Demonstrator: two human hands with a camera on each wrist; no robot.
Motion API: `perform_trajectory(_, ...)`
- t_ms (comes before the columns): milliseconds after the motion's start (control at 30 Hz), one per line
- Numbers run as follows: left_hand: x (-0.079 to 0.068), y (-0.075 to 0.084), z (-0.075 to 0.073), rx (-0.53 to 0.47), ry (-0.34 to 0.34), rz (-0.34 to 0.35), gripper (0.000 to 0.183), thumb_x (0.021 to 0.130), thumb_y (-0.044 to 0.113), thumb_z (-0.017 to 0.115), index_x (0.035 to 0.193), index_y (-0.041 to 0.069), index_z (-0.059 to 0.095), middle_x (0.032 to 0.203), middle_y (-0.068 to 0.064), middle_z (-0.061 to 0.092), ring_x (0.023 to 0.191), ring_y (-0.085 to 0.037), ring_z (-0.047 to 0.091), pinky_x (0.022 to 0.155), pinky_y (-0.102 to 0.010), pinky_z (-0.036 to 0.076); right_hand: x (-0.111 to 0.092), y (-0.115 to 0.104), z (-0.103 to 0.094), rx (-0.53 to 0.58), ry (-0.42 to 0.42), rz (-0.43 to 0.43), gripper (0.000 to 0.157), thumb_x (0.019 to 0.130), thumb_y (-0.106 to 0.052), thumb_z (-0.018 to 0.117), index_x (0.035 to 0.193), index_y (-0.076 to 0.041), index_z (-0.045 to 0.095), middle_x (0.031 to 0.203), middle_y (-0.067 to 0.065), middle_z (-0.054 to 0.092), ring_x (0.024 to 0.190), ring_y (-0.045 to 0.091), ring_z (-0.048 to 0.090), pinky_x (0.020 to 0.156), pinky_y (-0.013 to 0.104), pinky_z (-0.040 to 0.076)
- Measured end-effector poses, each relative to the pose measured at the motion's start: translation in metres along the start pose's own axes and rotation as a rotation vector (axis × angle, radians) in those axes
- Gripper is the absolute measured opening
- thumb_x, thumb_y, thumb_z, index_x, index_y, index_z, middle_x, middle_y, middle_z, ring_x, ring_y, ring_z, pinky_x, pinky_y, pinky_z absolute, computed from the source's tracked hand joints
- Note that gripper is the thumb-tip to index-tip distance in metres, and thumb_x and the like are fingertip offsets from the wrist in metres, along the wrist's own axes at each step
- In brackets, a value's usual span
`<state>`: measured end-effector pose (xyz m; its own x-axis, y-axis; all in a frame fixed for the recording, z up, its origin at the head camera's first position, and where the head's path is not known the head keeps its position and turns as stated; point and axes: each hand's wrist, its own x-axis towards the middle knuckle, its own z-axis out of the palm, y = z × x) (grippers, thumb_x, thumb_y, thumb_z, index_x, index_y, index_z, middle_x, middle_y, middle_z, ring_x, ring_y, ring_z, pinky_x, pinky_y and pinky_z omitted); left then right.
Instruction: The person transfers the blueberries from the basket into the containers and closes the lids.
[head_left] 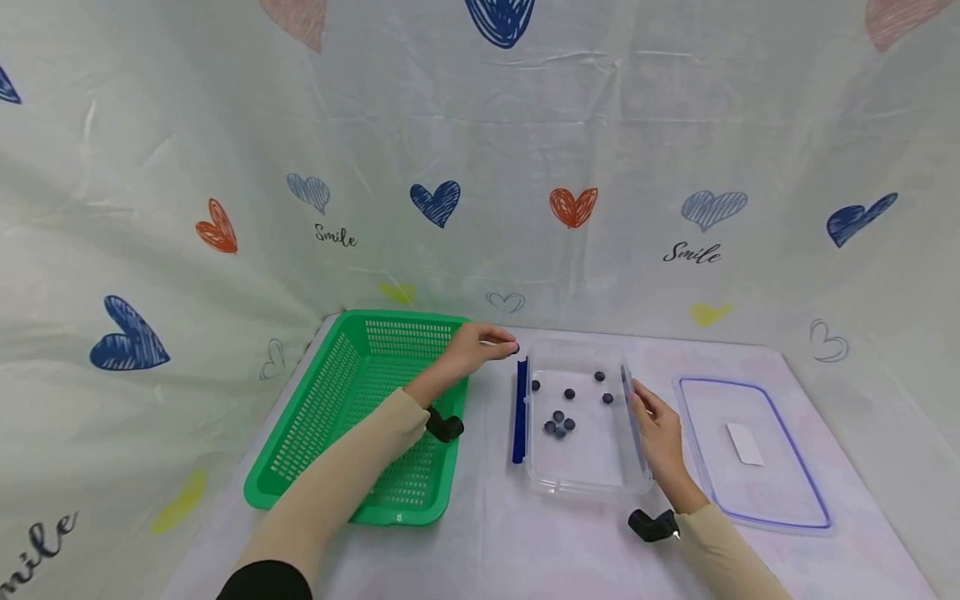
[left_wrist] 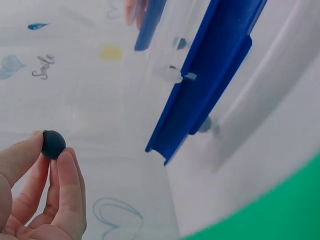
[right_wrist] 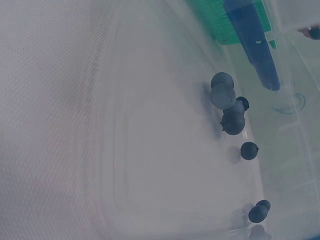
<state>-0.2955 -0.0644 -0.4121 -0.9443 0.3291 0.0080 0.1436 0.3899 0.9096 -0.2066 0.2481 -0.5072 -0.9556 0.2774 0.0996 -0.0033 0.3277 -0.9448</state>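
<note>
In the head view, my left hand (head_left: 471, 346) is raised between the green basket and the clear plastic box (head_left: 588, 487). Thumb and fingertips pinch a round dark blueberry (left_wrist: 53, 144), plain in the left wrist view, just outside the box's left wall. Several more blueberries (head_left: 570, 394) lie on the box floor, some clustered together and others scattered. At the box's right side, my right hand (head_left: 660, 433) grips the wall by its upright blue side flap (head_left: 632, 408). The opposite blue flap (left_wrist: 215, 55) hangs folded outward.
A green slotted basket (head_left: 255, 492) stands on the left, under my left forearm. Right of the box lies a clear lid (head_left: 813, 483) with a blue seal line and a white label (head_left: 745, 443). A heart-printed curtain (head_left: 510, 242) hangs behind the table.
</note>
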Motion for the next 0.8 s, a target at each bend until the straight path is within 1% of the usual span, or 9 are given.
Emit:
perform_trajectory(167, 0.003, 0.006, 0.006, 0.009, -0.023, -0.004, 0.023, 0.093, 0.022, 0.074, 0.11, 0.006, 0.075, 0.103, -0.004, 0.073, 0.094, -0.017, 0.07, 0.088, -0.037, 0.056, -0.001, -0.001, -0.001, -0.015, -0.012, 0.008, 0.042, 0.106, -0.015, 0.051, 0.144, 0.003, 0.049, 0.144, 0.024, 0.049, 0.095, -0.009, 0.049, 0.075, 0.003, 0.042)
perform_trajectory(400, 0.006, 0.01, 0.016, 0.01, -0.036, -0.015, 0.022, 0.093, 0.022, 0.074, 0.109, 0.007, 0.075, 0.103, -0.004, 0.072, 0.092, -0.016, 0.07, 0.089, -0.035, 0.056, -0.001, -0.001, -0.001, -0.004, -0.012, 0.006, 0.044, 0.106, -0.022, 0.052, 0.145, -0.002, 0.05, 0.145, 0.019, 0.051, 0.1, -0.003, 0.05, 0.078, 0.002, 0.041)
perform_trajectory(500, 0.006, 0.011, 0.02, -0.001, -0.038, -0.017, 0.021, 0.093, 0.02, 0.074, 0.108, 0.006, 0.075, 0.102, -0.004, 0.072, 0.092, -0.016, 0.069, 0.088, -0.033, 0.056, -0.003, -0.003, -0.001, 0.005, -0.01, -0.003, 0.044, 0.106, -0.022, 0.052, 0.145, -0.001, 0.051, 0.145, 0.019, 0.051, 0.1, -0.002, 0.051, 0.077, 0.003, 0.041)
perform_trajectory(700, 0.008, 0.011, 0.026, -0.046, -0.062, 0.001, 0.02, 0.093, 0.017, 0.074, 0.108, 0.003, 0.074, 0.101, -0.006, 0.072, 0.092, -0.017, 0.069, 0.084, -0.03, 0.057, -0.003, -0.004, -0.001, 0.017, 0.0, -0.015, 0.043, 0.106, -0.022, 0.053, 0.143, 0.0, 0.052, 0.143, 0.019, 0.053, 0.096, -0.004, 0.052, 0.076, 0.004, 0.042)
perform_trajectory(800, 0.01, 0.011, 0.029, -0.048, -0.069, 0.006, 0.02, 0.093, 0.018, 0.074, 0.107, 0.004, 0.074, 0.1, -0.005, 0.072, 0.091, -0.016, 0.069, 0.083, -0.029, 0.057, -0.003, -0.004, -0.001, 0.019, 0.0, -0.016, 0.043, 0.105, -0.022, 0.054, 0.143, 0.0, 0.053, 0.143, 0.019, 0.053, 0.096, -0.003, 0.052, 0.076, 0.004, 0.043)
